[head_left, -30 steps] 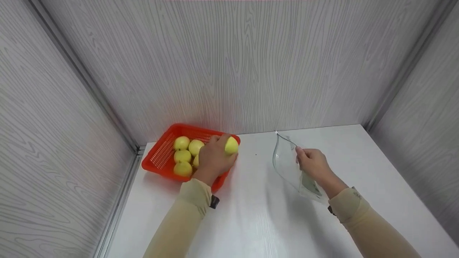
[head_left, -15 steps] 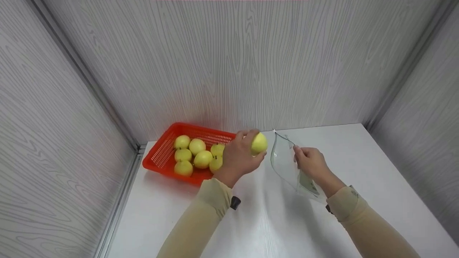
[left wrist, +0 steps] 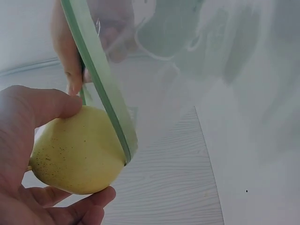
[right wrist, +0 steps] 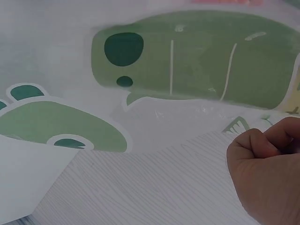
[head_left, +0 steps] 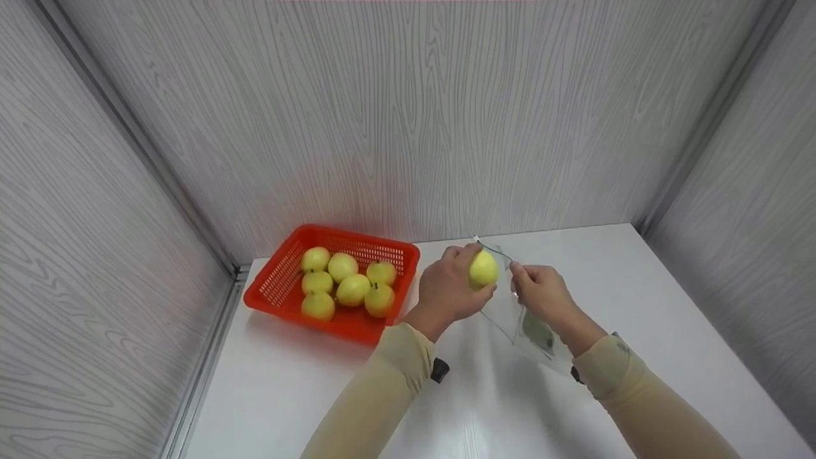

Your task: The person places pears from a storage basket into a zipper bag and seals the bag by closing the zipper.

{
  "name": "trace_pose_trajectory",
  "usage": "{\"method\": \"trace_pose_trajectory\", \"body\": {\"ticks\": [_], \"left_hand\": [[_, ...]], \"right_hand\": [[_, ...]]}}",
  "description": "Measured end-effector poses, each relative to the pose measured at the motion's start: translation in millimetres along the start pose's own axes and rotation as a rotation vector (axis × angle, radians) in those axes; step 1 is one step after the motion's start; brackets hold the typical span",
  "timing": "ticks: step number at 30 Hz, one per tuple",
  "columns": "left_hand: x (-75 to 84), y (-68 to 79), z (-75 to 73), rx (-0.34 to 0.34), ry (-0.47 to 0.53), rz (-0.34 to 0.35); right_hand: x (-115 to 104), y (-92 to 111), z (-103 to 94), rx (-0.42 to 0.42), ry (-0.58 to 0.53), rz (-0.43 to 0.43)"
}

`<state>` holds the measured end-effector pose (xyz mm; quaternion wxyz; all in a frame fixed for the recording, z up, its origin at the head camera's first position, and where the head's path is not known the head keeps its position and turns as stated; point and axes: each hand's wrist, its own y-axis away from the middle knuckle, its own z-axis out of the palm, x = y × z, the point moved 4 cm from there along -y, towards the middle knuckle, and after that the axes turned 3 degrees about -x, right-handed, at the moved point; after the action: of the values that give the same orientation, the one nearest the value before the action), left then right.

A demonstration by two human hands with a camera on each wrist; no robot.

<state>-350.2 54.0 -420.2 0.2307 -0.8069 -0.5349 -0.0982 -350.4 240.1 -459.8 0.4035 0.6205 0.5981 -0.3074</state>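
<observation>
My left hand [head_left: 451, 284] grips a yellow pear [head_left: 483, 269] with curled fingers and thumb, right at the mouth of a clear zip bag [head_left: 500, 315]. In the left wrist view the pear [left wrist: 79, 150] overlaps the bag's green zip strip [left wrist: 101, 70], its stem pointing back at the palm. My right hand [head_left: 542, 292] pinches the bag's upper edge between thumb and fingers, and the bag hangs below it. Green printed shapes [right wrist: 197, 56] show on the bag in the right wrist view, beside the right hand [right wrist: 272, 164].
A red plastic basket [head_left: 268, 296] with several yellow pears [head_left: 352, 290] stands on the white table [head_left: 306, 395], left of both hands. Grey wood-grain panels [head_left: 357, 115] rise behind the table and along both sides.
My left hand has carried the pear from over the basket's right side rightward to the bag mouth. The right hand keeps its pinch and has shifted slightly left with the bag.
</observation>
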Motion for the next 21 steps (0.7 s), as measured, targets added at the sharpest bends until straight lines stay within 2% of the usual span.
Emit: {"method": "trace_pose_trajectory", "body": {"ticks": [7,12,16,19,21], "left_hand": [[10.9,2.2,11.9,-0.034,-0.069,0.008],[15.2,-0.1,17.3,-0.056,-0.068,-0.025],[19.8,-1.4,18.3,-0.044,-0.047,0.028],[21.0,-0.9,15.8,0.002,-0.051,0.098],[18.4,0.5,13.3,0.04,-0.049,0.121]], "right_hand": [[-5.6,2.8,4.5,-0.001,-0.039,-0.077],[-5.4,1.1,2.9,0.012,-0.043,-0.066],[-4.2,-1.2,0.8,0.044,-0.043,-0.089],[-5.5,-2.2,-0.8,0.068,-0.017,-0.117],[-6.1,-1.9,-2.4,0.08,0.0,-0.122]]}}
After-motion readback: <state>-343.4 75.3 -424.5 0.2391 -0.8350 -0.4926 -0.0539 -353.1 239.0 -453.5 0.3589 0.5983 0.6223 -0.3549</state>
